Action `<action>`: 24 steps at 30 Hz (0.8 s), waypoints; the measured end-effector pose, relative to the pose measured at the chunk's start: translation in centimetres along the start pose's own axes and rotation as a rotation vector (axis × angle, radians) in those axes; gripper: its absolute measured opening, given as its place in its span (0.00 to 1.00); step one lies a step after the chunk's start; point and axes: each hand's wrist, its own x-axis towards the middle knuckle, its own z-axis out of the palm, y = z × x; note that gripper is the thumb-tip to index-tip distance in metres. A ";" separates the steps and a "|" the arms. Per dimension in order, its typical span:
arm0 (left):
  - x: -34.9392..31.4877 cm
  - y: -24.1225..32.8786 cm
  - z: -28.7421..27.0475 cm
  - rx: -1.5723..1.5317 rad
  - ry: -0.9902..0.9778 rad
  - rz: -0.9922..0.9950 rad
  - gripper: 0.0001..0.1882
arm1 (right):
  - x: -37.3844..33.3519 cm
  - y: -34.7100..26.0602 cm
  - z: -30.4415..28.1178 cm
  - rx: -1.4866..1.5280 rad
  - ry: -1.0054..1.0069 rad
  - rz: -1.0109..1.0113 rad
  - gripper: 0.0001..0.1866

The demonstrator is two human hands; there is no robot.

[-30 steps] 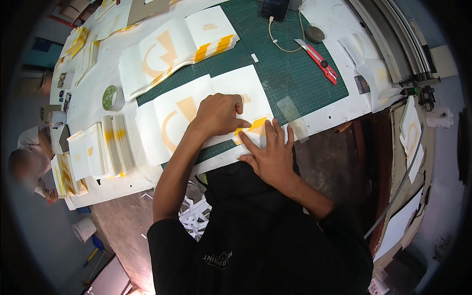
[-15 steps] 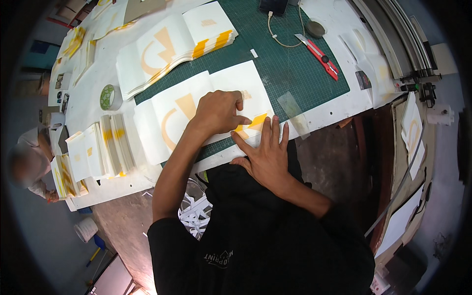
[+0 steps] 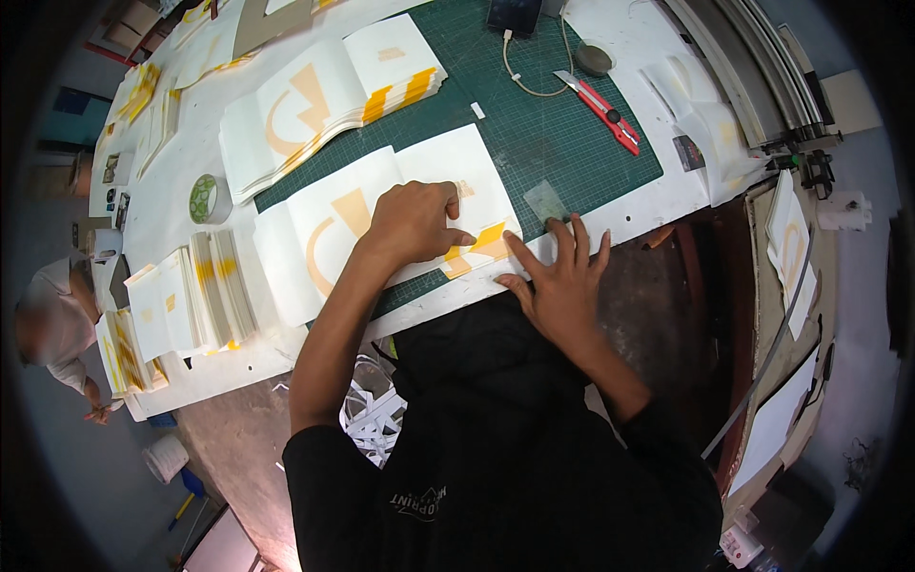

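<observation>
A white printed sheet (image 3: 457, 153) with pale orange shapes and yellow stripes lies near the table's front edge, partly on a green cutting mat (image 3: 620, 176). Over its middle, my left hand (image 3: 412, 224) rests with fingers curled under and the thumb pointing toward the yellow stripe (image 3: 491, 234). Whatever those curled fingers may hold is hidden. My right hand (image 3: 562, 281) is open at the sheet's near right corner, fingers spread. Its fingertips reach past a clear strip (image 3: 544, 200), and the index finger is by the stripe's end.
A stack of similar sheets (image 3: 334, 105) lies beyond. A red utility knife (image 3: 602, 112), a cable (image 3: 534, 91) and a round grey piece (image 3: 595, 61) are on the mat's far right. Left stand a tape roll (image 3: 210, 198) and folded bundles (image 3: 205, 296). A person (image 3: 62, 319) is at far left.
My right hand has slid right, off the yellow stripe toward the sheet's corner, baring more of the stripe. My left hand stays in nearly the same place on the sheet.
</observation>
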 end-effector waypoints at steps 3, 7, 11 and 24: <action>-0.1 0.0 0.0 0.006 0.015 0.012 0.22 | 0.0 0.6 -0.2 -0.011 0.025 -0.012 0.27; 0.1 0.1 -0.4 0.006 0.003 0.003 0.22 | 0.8 2.0 -0.7 0.034 0.159 0.123 0.29; 0.2 0.2 -0.6 0.011 -0.049 -0.013 0.22 | 4.1 3.7 0.6 0.081 0.231 0.271 0.25; 1.0 -0.9 -0.1 0.022 -0.015 0.063 0.22 | 2.0 -3.0 0.2 0.822 0.049 0.401 0.20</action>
